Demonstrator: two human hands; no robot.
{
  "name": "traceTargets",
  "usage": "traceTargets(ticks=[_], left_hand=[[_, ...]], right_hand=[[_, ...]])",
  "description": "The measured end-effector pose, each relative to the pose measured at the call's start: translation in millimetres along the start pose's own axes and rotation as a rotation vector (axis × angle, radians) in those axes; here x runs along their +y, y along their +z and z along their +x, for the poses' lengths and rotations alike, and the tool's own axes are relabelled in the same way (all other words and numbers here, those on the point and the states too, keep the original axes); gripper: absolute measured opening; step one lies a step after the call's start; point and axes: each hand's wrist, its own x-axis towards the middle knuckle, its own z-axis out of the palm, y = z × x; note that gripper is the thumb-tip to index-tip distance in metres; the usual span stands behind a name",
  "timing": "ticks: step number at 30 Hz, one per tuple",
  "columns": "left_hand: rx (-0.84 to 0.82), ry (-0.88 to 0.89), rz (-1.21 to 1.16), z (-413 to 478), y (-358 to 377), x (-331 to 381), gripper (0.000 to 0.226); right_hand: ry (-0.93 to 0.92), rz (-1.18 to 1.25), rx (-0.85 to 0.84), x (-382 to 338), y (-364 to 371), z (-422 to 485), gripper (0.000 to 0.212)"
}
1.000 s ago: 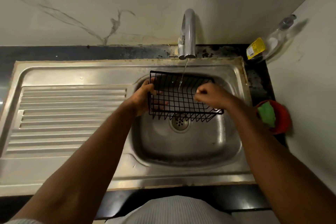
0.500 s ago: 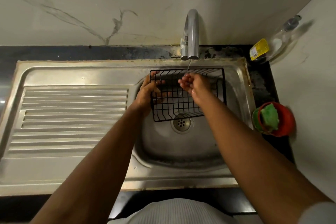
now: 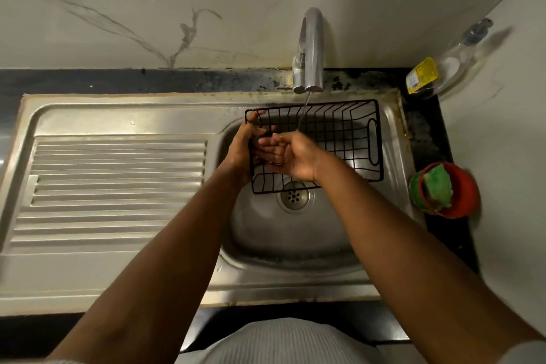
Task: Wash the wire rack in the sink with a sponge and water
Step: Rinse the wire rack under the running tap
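Holds the rack (image 3: 334,139) above the basin of the sink (image 3: 280,242), over the drain (image 3: 293,195), open side up. Grips its left end with the left hand (image 3: 240,151), fingers curled round the wires, thumb hooked over the top rim. Has the right hand (image 3: 295,156) inside it, fingers loosely straight and holding nothing, lying against the wires just beside the left hand's fingers. Catches a thin stream (image 3: 304,112) from the tap (image 3: 310,47), falling through the rack's far side near the right hand. With the sponge (image 3: 438,188) in a red bowl (image 3: 465,195) on the counter right of the sink, well apart from both hands. Beyond, in the far right corner, a bottle (image 3: 443,71) with a yellow label.
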Motion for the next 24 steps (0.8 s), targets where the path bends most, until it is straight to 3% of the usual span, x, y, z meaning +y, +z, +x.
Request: traceTargets(ticks=[3, 5, 8, 11, 13, 15, 20, 24], left_hand=[[-0.01, 0.011, -0.035, -1.1, -2.3, -2.9, 0.038], [-0.015, 0.031, -0.038, 1.4, -4.2, -3.5, 0.041], [0.061, 0.028, -0.035, 6.2, -5.0, 0.0, 0.039], [0.087, 0.011, -0.003, 9.0, -3.0, 2.2, 0.04], [0.103, -0.003, 0.003, 7.5, 1.8, 4.0, 0.037], [0.115, -0.031, -0.012, 5.4, 7.1, 3.4, 0.035], [0.088, -0.049, -0.034, 3.3, 9.6, -6.2, 0.036], [0.13, -0.07, 0.018, 3.2, -5.3, -7.1, 0.039]], right_hand=[[0.167, -0.292, -0.005, -17.5, -30.8, -15.3, 0.052], [0.144, -0.364, 0.106, -28.0, -50.3, -27.4, 0.053], [-0.126, -0.05, 0.354, -36.2, -69.7, -34.2, 0.047], [-0.35, 0.327, 0.459, -31.4, -69.5, -29.5, 0.042], [-0.463, 0.572, 0.442, -26.5, -61.6, -24.4, 0.037], [-0.498, 0.715, 0.317, -23.2, -47.8, -18.7, 0.037], [-0.108, 0.16, 0.07, -3.1, 4.4, 2.8, 0.041], [0.111, -0.379, 0.031, -8.1, -22.6, -5.2, 0.045]])
